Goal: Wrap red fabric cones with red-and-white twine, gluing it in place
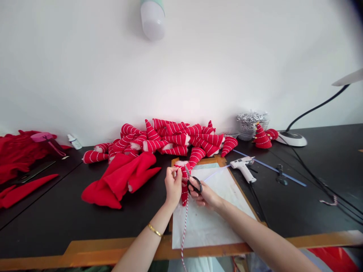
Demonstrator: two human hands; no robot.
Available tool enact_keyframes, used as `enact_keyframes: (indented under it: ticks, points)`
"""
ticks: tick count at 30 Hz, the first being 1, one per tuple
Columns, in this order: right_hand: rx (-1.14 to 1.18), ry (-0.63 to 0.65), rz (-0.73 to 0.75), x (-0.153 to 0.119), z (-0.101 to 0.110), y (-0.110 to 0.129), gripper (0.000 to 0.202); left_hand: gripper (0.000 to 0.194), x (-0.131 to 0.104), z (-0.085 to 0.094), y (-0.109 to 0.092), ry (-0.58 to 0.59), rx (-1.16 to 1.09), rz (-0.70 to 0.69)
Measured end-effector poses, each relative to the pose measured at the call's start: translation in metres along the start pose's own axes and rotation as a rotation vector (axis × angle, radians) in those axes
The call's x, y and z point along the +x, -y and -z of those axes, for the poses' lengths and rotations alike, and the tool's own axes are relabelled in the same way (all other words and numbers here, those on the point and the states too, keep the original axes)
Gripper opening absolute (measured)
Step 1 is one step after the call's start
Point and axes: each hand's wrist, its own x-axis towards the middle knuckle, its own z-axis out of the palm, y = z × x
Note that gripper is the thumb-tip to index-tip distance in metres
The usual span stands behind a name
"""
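My left hand (173,185) pinches the upper edge of a red cone wound with white cord (185,190), whose tip points toward me and whose open end shows white stuffing. My right hand (204,194) is closed on black-handled scissors (195,185), their blades against the cone near my left fingertips. From the cone a red and white twisted cord (184,234) hangs down over the table's front edge. Under both hands lies a white sheet (210,223). Whether the blades are closed on the cord is too small to tell.
Behind lies a pile of striped red cones (176,139). Red fabric (113,181) is to the left. At the right are a glue gun (243,168) with its cable, a blue stick (280,172), a decorated cone (261,138), a tinsel tub (251,124) and a lamp (292,138).
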Motion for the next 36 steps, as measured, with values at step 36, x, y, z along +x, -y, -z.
enact_keyframes:
  ticks: [36]
  points:
    - [-1.021,-0.973,0.118,-0.091,0.166,0.131,0.021,0.045,0.017,0.003,0.007,0.055,-0.313,0.203]
